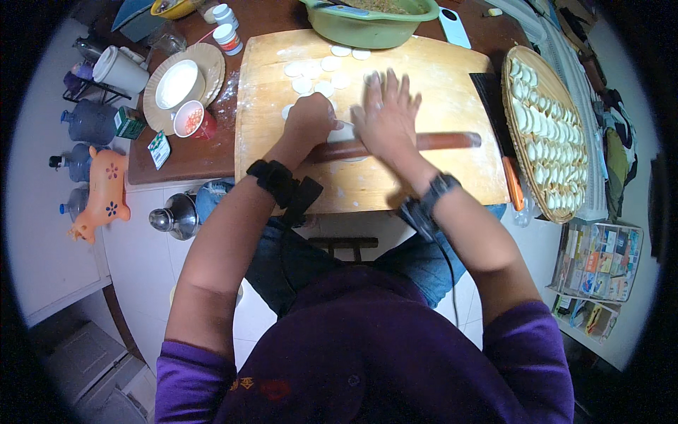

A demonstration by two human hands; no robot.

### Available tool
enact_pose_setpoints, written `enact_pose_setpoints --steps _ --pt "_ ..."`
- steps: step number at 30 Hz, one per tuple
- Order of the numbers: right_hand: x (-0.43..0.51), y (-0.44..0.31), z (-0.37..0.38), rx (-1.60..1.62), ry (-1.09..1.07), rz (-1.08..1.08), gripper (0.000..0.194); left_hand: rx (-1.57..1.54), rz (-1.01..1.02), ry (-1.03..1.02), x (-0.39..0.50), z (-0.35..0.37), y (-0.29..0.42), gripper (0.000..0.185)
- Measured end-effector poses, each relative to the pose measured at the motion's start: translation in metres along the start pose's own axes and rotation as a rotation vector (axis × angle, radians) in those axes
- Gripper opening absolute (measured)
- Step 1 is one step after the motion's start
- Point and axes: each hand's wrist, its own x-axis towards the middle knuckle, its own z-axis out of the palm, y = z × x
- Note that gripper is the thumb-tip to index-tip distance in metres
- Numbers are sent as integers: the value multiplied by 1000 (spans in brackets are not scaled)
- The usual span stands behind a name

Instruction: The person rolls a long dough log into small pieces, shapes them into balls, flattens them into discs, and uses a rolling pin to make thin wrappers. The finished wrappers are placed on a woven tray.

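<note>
A wooden rolling pin (449, 141) lies crosswise on the floured wooden board (445, 183), over a round dough wrapper (341, 133). My left hand (312, 119) is curled, its thumb and fingers at the wrapper's left edge. Blurred by motion, my right hand (389, 119) is laid flat with its fingers spread, and the heel of its palm is on the pin. Part of the wrapper is hidden under the pin and the hand. Beyond my hands several small flat dough discs (312, 69) are scattered on the board.
A green basin (365, 29) of filling stands at the board's far edge, beside a phone (454, 27). Rows of dumplings cover a round woven tray (551, 143) at right, near an orange-handled knife (512, 183). At left are a flour bowl (183, 87) and a red cup (195, 121).
</note>
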Motion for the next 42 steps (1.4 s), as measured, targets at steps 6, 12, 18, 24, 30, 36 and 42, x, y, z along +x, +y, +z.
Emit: enact_pose_setpoints --steps 6,12,18,24,30,36,42 --pt "-82 4 -23 -58 -303 -30 64 -186 -134 -272 -14 -12 -12 28" --pt "14 -2 -2 -10 -48 -24 66 113 -32 -176 9 -11 12 29" --pt "-67 3 -11 55 -132 -56 67 -142 -156 -127 -8 -23 -4 24" --pt "-43 -1 -10 -16 -164 -54 66 -52 -31 -180 -14 -14 10 22" --pt "-10 -5 -14 -10 -165 6 69 -12 -110 -43 1 -6 4 26" --pt "-90 2 -18 -40 -260 -45 67 -97 99 -219 -18 1 -15 27" --pt "-6 -7 -7 -58 -134 -3 70 61 -16 -20 -12 -1 10 28"
